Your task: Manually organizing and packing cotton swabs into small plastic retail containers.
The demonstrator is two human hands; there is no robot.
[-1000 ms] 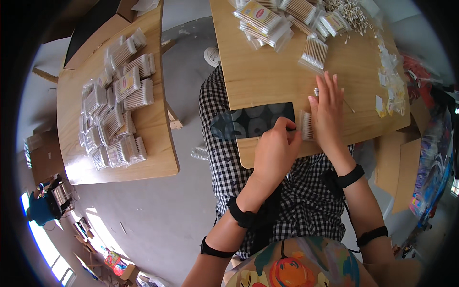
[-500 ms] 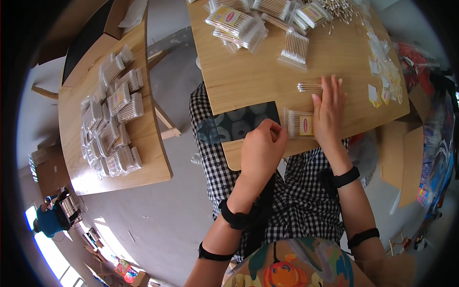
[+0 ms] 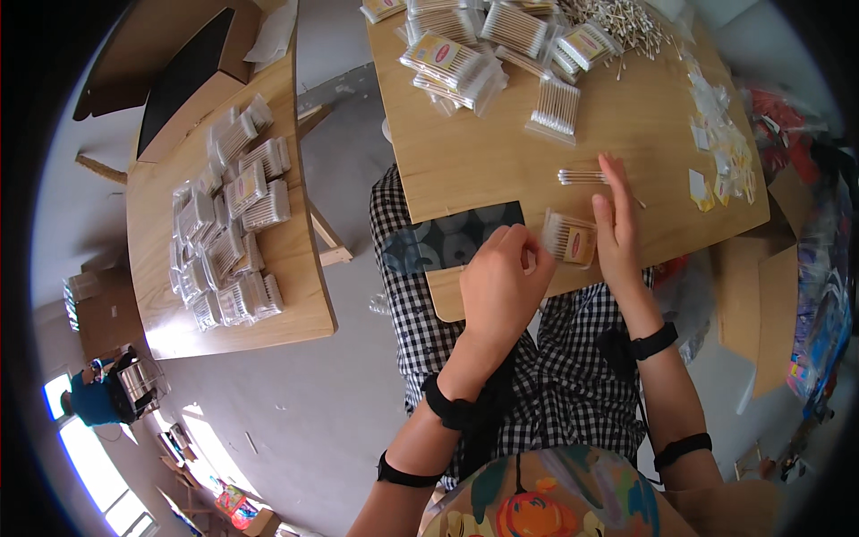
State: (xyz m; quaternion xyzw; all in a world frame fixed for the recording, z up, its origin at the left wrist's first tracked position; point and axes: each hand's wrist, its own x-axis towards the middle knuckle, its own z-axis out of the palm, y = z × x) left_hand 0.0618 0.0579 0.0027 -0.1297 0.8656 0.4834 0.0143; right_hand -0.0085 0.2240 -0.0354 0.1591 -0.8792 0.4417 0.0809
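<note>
The person is sitting at the wooden table (image 3: 501, 152) in the upper middle of the frame, working on 1 small clear packet of cotton swabs (image 3: 569, 238) lying near the table's lower edge. The left hand (image 3: 501, 282) is curled, with thumb and fingertips pinching the packet's left end; the right hand (image 3: 617, 224) is lying flat with fingers pressed together and stretched out, holding down the packet's right side. Just above the right fingertips, a small loose bundle of swabs (image 3: 582, 176) is lying on the bare wood.

Judging by what is lying around, the work looks well under way but far from finished. Filled packets (image 3: 465, 58) are piling up along the top of the frame, and many more (image 3: 228, 224) are covering the second table (image 3: 295, 268) at the left. Yet a heap of loose swabs (image 3: 626, 22) is waiting at the upper right, and empty bags with small cards (image 3: 720, 148) are lying along the right side, so plenty remains.
</note>
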